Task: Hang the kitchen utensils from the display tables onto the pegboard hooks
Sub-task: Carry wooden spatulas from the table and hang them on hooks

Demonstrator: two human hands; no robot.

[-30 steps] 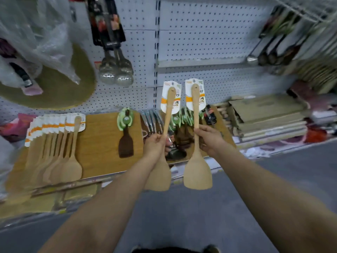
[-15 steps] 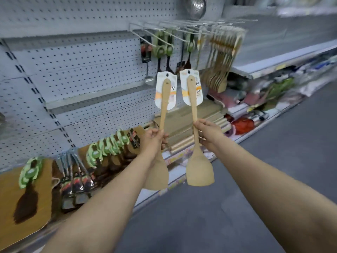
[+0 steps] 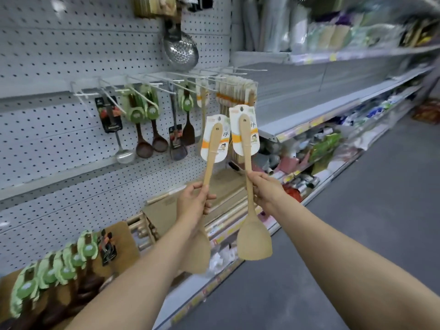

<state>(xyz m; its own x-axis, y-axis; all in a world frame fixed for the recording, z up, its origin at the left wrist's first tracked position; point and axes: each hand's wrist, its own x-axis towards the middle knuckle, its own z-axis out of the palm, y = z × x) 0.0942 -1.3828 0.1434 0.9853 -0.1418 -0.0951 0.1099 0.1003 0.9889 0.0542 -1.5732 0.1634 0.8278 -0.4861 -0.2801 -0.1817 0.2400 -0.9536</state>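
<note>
My left hand (image 3: 193, 203) grips the handle of a wooden spatula (image 3: 211, 151), blade down and partly hidden behind my wrist, its white-and-orange card at the top. My right hand (image 3: 264, 189) holds a second wooden spatula (image 3: 254, 241) upright beside it, blade hanging below the hand. Both cards sit just below and in front of a row of white wire pegboard hooks (image 3: 152, 83). A bundle of matching wooden spatulas (image 3: 235, 96) hangs on a hook right behind them. The grey pegboard (image 3: 54, 58) fills the left.
Dark ladles (image 3: 144, 146), a steel ladle (image 3: 125, 156), a slotted turner (image 3: 177, 148) and a steel skimmer (image 3: 181, 50) hang on the board. Green-carded utensils (image 3: 59, 267) lie on the wooden table at lower left. Shelves of packaged goods (image 3: 321, 148) run right; grey aisle floor (image 3: 357, 234) lies beside them.
The view has swung right and upward along the shelving, away from the table. Both hands have carried the spatulas up toward the hooks with the hanging utensils.
</note>
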